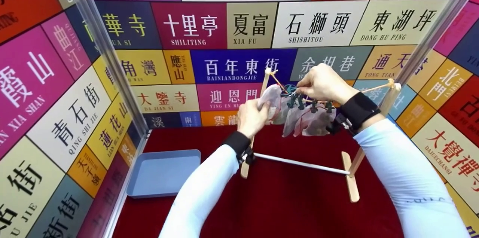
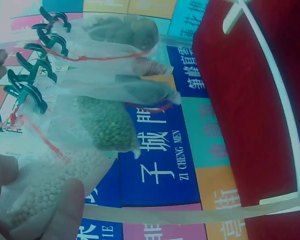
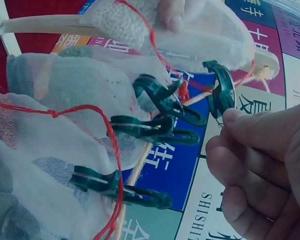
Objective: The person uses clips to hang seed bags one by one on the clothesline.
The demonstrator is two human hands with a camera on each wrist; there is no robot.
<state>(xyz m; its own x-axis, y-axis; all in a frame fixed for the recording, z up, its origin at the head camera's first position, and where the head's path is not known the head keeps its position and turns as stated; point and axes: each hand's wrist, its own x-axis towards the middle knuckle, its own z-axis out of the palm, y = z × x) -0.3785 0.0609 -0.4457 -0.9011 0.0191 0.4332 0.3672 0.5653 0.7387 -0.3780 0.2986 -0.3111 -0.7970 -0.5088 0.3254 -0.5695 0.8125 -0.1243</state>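
My left hand (image 1: 251, 118) holds a white mesh drawstring bag (image 1: 272, 97) near the left wooden post. Small round white pellets (image 2: 60, 185) fill its lower part, between thumb and fingers in the left wrist view. With thumb and fingertips, my right hand (image 1: 325, 84) pinches a dark green clip (image 3: 222, 95) at the cord (image 3: 137, 167), beside that bag's upper edge. Whether the clip bites the bag I cannot tell. Several other mesh bags (image 3: 75, 82) with red drawstrings hang alongside from green clips (image 3: 145, 129); one holds green beans or pellets (image 2: 107, 125).
The cord runs between two wooden posts (image 1: 389, 99), joined low down by a white rod (image 1: 299, 163). Wooden feet (image 1: 350, 176) stand on a dark red tabletop (image 1: 292, 204). A blue-grey tray (image 1: 164, 172) lies at left. Sign-covered walls (image 1: 250, 24) surround the table.
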